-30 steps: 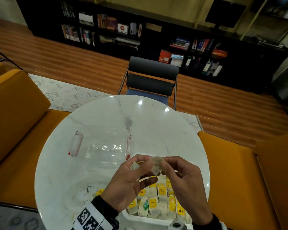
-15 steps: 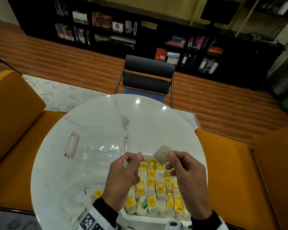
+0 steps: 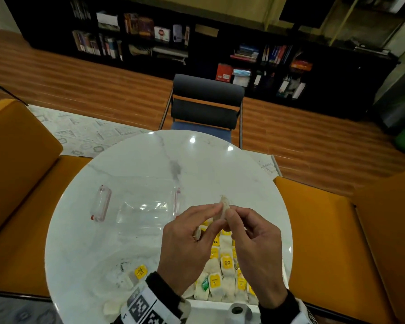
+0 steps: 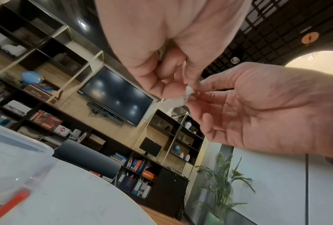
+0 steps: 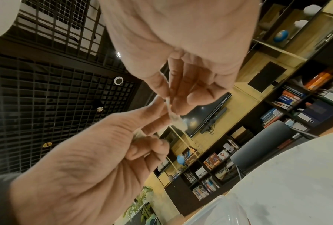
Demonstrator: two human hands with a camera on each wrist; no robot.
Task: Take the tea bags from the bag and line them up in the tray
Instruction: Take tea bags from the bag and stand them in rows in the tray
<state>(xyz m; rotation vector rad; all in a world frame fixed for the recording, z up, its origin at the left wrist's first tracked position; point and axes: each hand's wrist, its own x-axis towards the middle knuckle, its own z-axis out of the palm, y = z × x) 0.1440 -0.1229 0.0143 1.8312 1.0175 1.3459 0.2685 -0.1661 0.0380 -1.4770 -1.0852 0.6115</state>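
Note:
Both hands meet above the white tray (image 3: 211, 308) and pinch one pale tea bag (image 3: 224, 205) between them. My left hand (image 3: 216, 210) grips its left side with thumb and forefinger; a second pale piece (image 3: 197, 233) shows in its curled lower fingers. My right hand (image 3: 229, 212) pinches the right side. The left wrist view shows the tea bag (image 4: 178, 101) between the fingertips, and so does the right wrist view, where the tea bag (image 5: 176, 120) hangs crumpled. Rows of yellow-tagged tea bags (image 3: 227, 265) fill the tray under the hands. A clear plastic bag (image 3: 117, 274) lies at the near left.
A clear plastic box with red clips (image 3: 138, 204) sits left of the hands on the round marble table (image 3: 208, 164). A loose yellow-tagged tea bag (image 3: 140, 271) lies in the plastic bag. A dark chair (image 3: 206, 106) stands beyond the table, with orange seats (image 3: 325, 230) on both sides.
Half a second ago the hands were apart and only the right one held the tea bag up. They have come together, and both now pinch it.

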